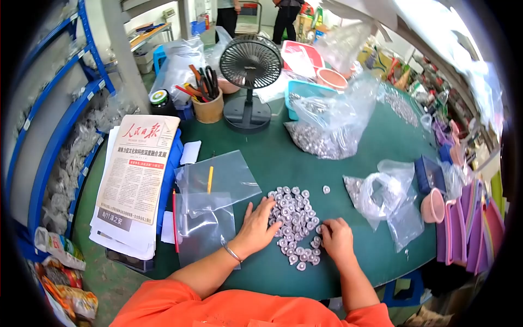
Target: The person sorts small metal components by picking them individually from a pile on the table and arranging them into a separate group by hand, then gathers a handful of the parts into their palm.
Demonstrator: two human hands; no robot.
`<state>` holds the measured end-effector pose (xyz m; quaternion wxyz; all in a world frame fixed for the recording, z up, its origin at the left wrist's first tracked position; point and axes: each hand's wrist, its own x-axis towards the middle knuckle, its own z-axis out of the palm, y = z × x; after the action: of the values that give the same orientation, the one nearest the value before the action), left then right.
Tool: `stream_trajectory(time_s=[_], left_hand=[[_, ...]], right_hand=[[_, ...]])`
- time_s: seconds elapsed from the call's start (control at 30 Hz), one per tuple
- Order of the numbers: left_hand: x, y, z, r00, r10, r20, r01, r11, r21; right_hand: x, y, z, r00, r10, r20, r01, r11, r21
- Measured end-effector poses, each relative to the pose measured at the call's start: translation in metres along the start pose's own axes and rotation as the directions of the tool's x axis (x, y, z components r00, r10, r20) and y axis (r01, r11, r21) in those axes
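Note:
A pile of small round silvery-grey metal pieces (294, 210) lies on the green table in front of me, with one loose piece (326, 189) apart from it. My left hand (257, 228), with a bangle on the wrist, rests at the left edge of the pile, fingers spread and touching the pieces. At the right edge, my right hand (338, 237) has its fingers curled and pressed together beside the pieces; whatever is between the fingertips is hidden. Clear plastic bags (218, 177) lie flat to the left, with a yellow stick (210, 179) on top.
A newspaper (133, 169) on papers lies left, near a red pencil (175, 220). Behind stand a black fan (250, 62), a tool holder (209, 108) and a bag of metal pieces (327, 136). Another plastic bag (381, 191) and a pink cup (433, 206) are at right.

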<state>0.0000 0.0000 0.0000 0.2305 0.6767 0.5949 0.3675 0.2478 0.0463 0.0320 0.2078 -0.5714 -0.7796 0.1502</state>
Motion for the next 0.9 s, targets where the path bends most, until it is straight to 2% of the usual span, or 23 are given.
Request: stream_trajectory(time_s=[0.07, 0.1, 0.2, 0.27, 0.37, 0.43, 0.47, 0.5, 0.57, 0.63, 0.77, 0.83, 0.87, 0.9], left_hand=[[0.002, 0.005, 0.017, 1.0, 0.007, -0.013, -0.007, 1.0, 0.001], [-0.002, -0.003, -0.011, 1.0, 0.002, -0.007, -0.002, 1.0, 0.015], [-0.002, -0.001, -0.006, 1.0, -0.006, -0.016, 0.007, 1.0, 0.007], [-0.004, -0.002, -0.006, 1.0, 0.018, -0.021, -0.018, 1.0, -0.007], [-0.002, -0.008, -0.002, 0.999, 0.029, -0.045, -0.03, 1.0, -0.006], [0.0, -0.006, -0.003, 0.999, -0.017, -0.032, 0.018, 1.0, 0.017], [0.001, -0.004, -0.003, 0.999, 0.007, -0.044, -0.005, 0.999, 0.044], [0.003, -0.004, -0.005, 0.998, 0.038, -0.059, -0.034, 0.997, 0.068], [-0.003, -0.007, -0.002, 0.995, 0.065, -0.075, -0.063, 0.998, 0.032], [-0.001, -0.009, -0.005, 0.997, 0.063, -0.046, -0.06, 0.996, 0.064], [0.002, -0.005, -0.011, 0.998, 0.051, -0.036, -0.049, 0.997, 0.06], [0.002, -0.002, -0.012, 0.999, 0.04, -0.03, -0.039, 0.998, 0.057], [0.002, -0.002, -0.012, 0.999, 0.037, -0.019, -0.036, 0.998, 0.058], [0.002, -0.001, -0.012, 0.999, 0.032, -0.024, -0.031, 0.998, 0.057]], right_hand=[[-0.004, 0.013, -0.006, 0.998, -0.064, 0.018, 0.063, 0.996, 0.06], [-0.004, -0.013, 0.003, 0.997, -0.07, 0.038, 0.068, 0.997, 0.042], [-0.004, -0.007, 0.003, 0.997, -0.081, 0.02, 0.08, 0.996, 0.041], [-0.007, -0.006, 0.0, 0.989, -0.119, -0.089, 0.114, 0.992, -0.062], [-0.012, 0.007, 0.005, 0.984, -0.155, -0.092, 0.145, 0.983, -0.11], [-0.017, 0.011, -0.001, 0.991, -0.13, -0.026, 0.125, 0.982, -0.144], [-0.019, 0.009, -0.013, 0.996, -0.066, 0.059, 0.073, 0.991, -0.114], [-0.02, 0.011, -0.02, 0.994, -0.077, 0.08, 0.08, 0.996, -0.044], [-0.033, 0.01, -0.031, 0.998, 0.0, -0.069, 0.004, 0.998, 0.06], [-0.038, 0.012, -0.035, 0.985, -0.011, -0.174, 0.022, 0.998, 0.06], [-0.042, 0.015, -0.027, 0.99, 0.034, -0.135, -0.017, 0.992, 0.122], [-0.04, 0.014, -0.02, 0.953, -0.253, -0.167, 0.26, 0.965, 0.023], [-0.04, 0.015, -0.019, 0.95, -0.295, -0.098, 0.3, 0.953, 0.034], [-0.044, 0.015, -0.019, 0.955, -0.283, -0.095, 0.287, 0.957, 0.039]])
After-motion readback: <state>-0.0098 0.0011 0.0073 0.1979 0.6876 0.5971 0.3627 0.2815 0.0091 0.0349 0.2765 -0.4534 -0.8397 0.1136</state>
